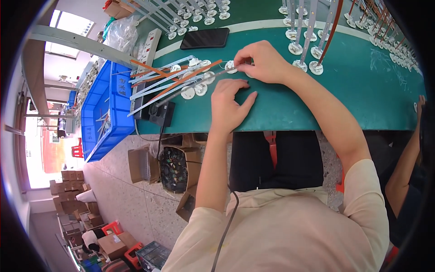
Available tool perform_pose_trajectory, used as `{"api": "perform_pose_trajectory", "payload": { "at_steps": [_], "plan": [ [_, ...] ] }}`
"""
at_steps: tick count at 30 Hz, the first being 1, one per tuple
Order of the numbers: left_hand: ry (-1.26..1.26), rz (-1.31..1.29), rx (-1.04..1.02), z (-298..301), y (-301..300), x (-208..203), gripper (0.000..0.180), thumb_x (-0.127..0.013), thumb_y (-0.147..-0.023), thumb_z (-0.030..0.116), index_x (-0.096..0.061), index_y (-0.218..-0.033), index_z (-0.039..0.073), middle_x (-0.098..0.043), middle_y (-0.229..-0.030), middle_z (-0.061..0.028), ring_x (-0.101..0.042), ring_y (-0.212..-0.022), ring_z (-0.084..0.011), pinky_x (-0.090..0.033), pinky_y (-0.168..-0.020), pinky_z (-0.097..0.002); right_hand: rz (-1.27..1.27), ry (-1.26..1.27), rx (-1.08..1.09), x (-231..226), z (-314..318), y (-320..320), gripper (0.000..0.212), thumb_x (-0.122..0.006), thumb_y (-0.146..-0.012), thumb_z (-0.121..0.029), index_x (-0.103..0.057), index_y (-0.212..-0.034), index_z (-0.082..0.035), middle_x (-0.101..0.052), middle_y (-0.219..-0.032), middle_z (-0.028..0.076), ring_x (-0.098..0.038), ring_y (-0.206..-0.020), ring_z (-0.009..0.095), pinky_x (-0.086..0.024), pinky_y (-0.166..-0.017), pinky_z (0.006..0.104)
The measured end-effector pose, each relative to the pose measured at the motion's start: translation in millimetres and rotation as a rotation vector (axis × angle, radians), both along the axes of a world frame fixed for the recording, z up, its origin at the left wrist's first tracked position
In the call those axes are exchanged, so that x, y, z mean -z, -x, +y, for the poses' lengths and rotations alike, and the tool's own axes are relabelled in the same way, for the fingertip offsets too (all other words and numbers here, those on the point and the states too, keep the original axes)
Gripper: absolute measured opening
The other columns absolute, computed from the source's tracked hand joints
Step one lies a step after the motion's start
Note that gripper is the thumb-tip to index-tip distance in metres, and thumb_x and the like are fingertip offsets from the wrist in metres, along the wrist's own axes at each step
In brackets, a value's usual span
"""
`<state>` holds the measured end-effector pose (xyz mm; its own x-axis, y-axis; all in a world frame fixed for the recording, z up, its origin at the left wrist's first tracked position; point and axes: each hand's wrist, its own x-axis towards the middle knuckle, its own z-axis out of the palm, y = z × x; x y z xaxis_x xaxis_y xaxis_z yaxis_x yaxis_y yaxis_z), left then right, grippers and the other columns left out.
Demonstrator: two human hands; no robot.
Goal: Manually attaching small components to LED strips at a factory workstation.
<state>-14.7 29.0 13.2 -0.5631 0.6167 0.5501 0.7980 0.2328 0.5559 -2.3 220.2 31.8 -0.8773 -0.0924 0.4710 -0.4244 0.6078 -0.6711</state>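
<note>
My right hand (263, 62) is closed in a pinch on the end of a thin grey strip (188, 88), which slants down to the left across other strips. A round white disc (230, 66) sits right by those fingertips; whether it is joined to the strip I cannot tell. My left hand (230, 103) rests on the green tabletop just nearer to me, its thumb apart from the fingers and nothing in its grasp. Left of both hands lies a loose pile of white strips (156, 86) and orange strips (199, 74) with round white discs at their ends.
A blue crate (114, 109) adjoins the table's left edge. Behind the hands lies a black phone (205, 39), with a power strip (149, 47) to its left. Strips on round bases (295, 48) stand upright in rows farther back. A black adapter (161, 114) sits by the front edge; another person's arm (410, 158) shows at right.
</note>
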Motion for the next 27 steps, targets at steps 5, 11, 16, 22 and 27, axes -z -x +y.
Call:
{"api": "perform_pose_trajectory", "payload": {
  "at_steps": [5,11,16,22,27],
  "plan": [
    [-0.009,-0.057,-0.095,-2.9,-1.3,0.9,0.023,-0.079,-0.071,0.012,-0.07,-0.09,0.002,-0.07,-0.091,-0.0114,-0.065,-0.087,-0.0301,-0.052,-0.079,-0.0383,-0.09,0.145,-0.021,-9.8,-6.5,-7.1,0.011,-0.072,-0.077,-0.008,-0.072,-0.086,-0.002,-0.07,-0.075,0.009,-0.067,-0.069,0.019,-0.052,-0.066,0.0309],
    [-0.252,-0.358,-0.171,-8.7,5.4,7.9,0.023,-0.075,-0.084,0.016,-0.07,-0.098,-0.001,-0.073,-0.094,-0.0111,-0.068,-0.083,-0.017,-0.052,-0.077,-0.03,-0.22,0.251,-0.108,-5.4,-7.9,-4.4,0.012,-0.075,-0.082,-0.009,-0.071,-0.091,-0.002,-0.069,-0.077,0.002,-0.063,-0.069,0.008,-0.049,-0.062,0.0229],
    [-0.466,-0.489,-0.112,-12.9,4.9,4.9,0.017,-0.063,-0.097,0.013,-0.066,-0.103,-0.002,-0.069,-0.092,-0.0065,-0.062,-0.082,-0.0101,-0.049,-0.074,-0.0253,-0.243,0.206,-0.158,-5.5,-15.5,-4.7,0.016,-0.077,-0.083,-0.014,-0.071,-0.092,-0.002,-0.068,-0.08,0.002,-0.062,-0.074,0.007,-0.049,-0.067,0.0234],
    [-0.497,-0.479,-0.096,-12.4,6.7,6.2,0.017,-0.066,-0.094,0.012,-0.064,-0.106,0.0,-0.068,-0.093,-0.0062,-0.063,-0.084,-0.0119,-0.05,-0.073,-0.0266,-0.238,0.149,-0.106,-10.0,-23.2,-9.2,0.016,-0.077,-0.083,-0.013,-0.07,-0.091,-0.002,-0.067,-0.079,0.002,-0.061,-0.073,0.008,-0.049,-0.066,0.0229],
    [-0.426,-0.41,-0.105,-7.2,4.1,0.1,0.037,-0.082,-0.078,0.017,-0.064,-0.106,0.001,-0.068,-0.093,-0.0056,-0.064,-0.082,-0.0146,-0.05,-0.07,-0.0276,-0.272,0.25,-0.015,-5.1,-21.6,-6.7,0.016,-0.077,-0.083,-0.011,-0.069,-0.091,0.0,-0.067,-0.077,0.004,-0.064,-0.07,0.008,-0.052,-0.067,0.021]
  ]
}}
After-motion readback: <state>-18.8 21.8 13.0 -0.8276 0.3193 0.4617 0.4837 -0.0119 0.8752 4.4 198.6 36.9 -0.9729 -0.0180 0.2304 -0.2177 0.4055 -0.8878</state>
